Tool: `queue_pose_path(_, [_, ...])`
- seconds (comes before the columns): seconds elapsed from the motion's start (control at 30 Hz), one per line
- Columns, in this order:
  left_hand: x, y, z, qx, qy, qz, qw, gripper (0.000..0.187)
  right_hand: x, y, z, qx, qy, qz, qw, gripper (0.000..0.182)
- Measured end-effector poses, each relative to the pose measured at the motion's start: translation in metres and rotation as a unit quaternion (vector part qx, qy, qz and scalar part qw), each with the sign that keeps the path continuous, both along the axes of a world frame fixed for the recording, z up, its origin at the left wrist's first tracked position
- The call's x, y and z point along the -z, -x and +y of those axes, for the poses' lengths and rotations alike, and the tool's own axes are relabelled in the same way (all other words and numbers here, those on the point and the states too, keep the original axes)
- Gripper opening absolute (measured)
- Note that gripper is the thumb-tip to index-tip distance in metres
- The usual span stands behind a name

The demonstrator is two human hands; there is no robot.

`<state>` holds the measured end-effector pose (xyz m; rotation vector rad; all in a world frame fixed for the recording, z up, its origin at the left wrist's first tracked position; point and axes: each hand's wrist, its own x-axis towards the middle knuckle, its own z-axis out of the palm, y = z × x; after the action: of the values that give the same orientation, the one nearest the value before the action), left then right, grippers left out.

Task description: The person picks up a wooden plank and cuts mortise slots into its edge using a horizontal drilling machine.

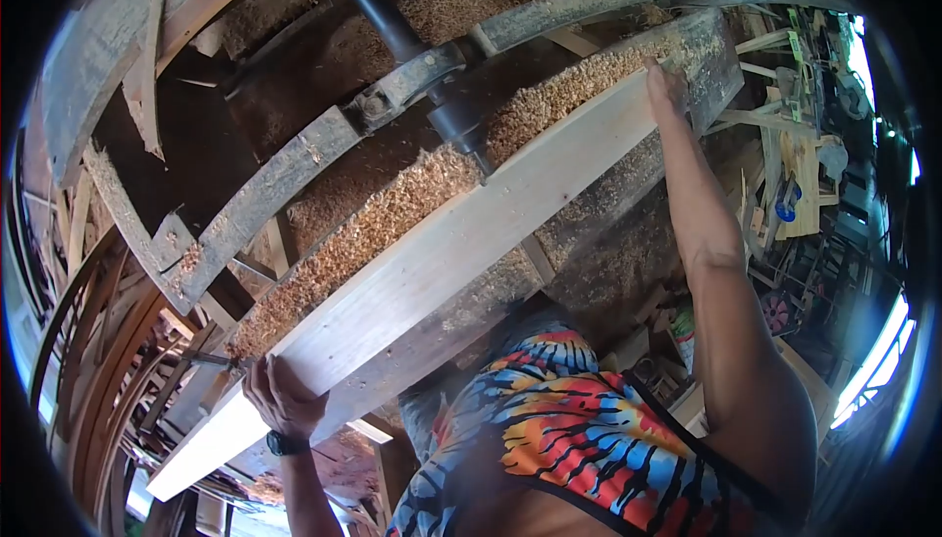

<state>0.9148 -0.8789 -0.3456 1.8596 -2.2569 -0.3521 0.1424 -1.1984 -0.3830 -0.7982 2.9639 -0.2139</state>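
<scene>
A long pale wooden board [461, 233] lies diagonally across a shavings-covered machine table [589, 228]. My left hand [285, 398] grips it toward the lower left, fingers over its far edge, with a dark watch on the wrist. At the upper right, my right hand [667, 88] grasps the board's other end, thumb along the edge. A dark spindle [456, 117] reaches in from above, and its thin bit [481, 169] meets the board's far edge near the middle. Wood shavings [392, 211] are heaped along that edge.
A curved, dusty bar [285, 189] runs behind the board, joined to a clamp-like collar [397, 91] near the spindle. Curved wood strips [118, 360] are stacked at the left. Timber pieces [800, 179] and clutter stand at the right.
</scene>
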Motion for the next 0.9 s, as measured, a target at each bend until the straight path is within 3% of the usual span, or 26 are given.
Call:
queue_pose_path(0.17, [-0.004, 0.006, -0.003, 0.011, -0.020, -0.026, 0.999, 0.104, 0.000, -0.002, -0.007, 0.002, -0.048, 0.036, 0.998, 0.091])
queue_pose_path(0.27, [-0.008, 0.012, -0.008, 0.031, -0.023, -0.044, 0.998, 0.102, -0.007, -0.002, -0.009, 0.000, -0.048, -0.004, 0.999, 0.088])
queue_pose_path(0.57, [-0.010, 0.041, -0.019, 0.036, 0.008, -0.036, 0.999, 0.094, 0.035, 0.072, -0.022, -0.023, -0.053, 0.040, 0.998, 0.080])
queue_pose_path(0.67, [-0.007, 0.045, -0.014, 0.029, -0.001, -0.032, 0.999, 0.107, 0.028, 0.062, -0.027, -0.016, -0.035, 0.048, 0.998, 0.083])
queue_pose_path(0.77, [-0.006, 0.045, -0.008, 0.025, -0.004, -0.032, 0.999, 0.109, 0.041, 0.080, -0.035, -0.006, -0.046, 0.002, 0.999, 0.086])
queue_pose_path(0.9, [-0.005, 0.043, -0.006, 0.023, -0.003, -0.025, 0.999, 0.105, 0.025, 0.055, -0.039, -0.006, -0.029, 0.046, 0.998, 0.086])
